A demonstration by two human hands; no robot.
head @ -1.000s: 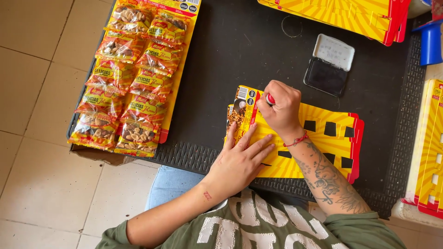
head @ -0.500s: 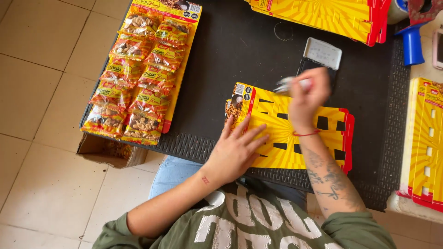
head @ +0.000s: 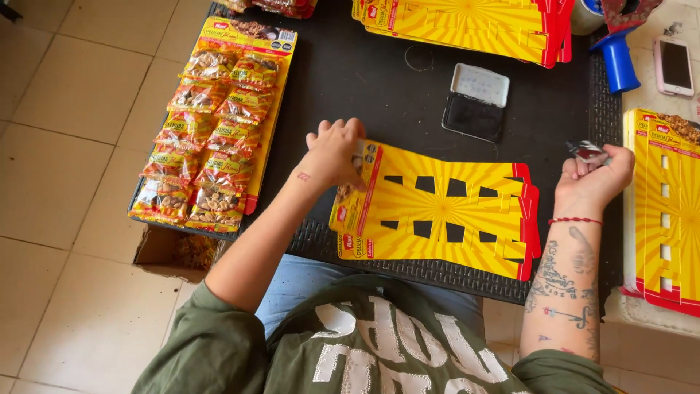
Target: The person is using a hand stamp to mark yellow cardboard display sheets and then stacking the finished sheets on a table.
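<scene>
A stack of yellow display cards (head: 445,208) with red edges and black slots lies on the black table (head: 350,87) before me. My left hand (head: 334,152) rests on the stack's left end, fingers curled over its edge. My right hand (head: 594,179) has swung off to the right of the cards, near the table's right edge, and grips a small red and silver stamp (head: 585,152). An open ink pad (head: 475,102) with a grey lid sits just beyond the cards.
A filled display card with several snack packets (head: 211,131) lies at the table's left. More yellow cards lie at the back (head: 467,25) and on the right (head: 667,211). A blue tape dispenser (head: 618,55) and a phone (head: 674,66) are at the far right.
My right hand lifted the stamp off the card's left end, passed the ink pad, and moved out to the right. My left hand shifted onto the left edge of the stack.
</scene>
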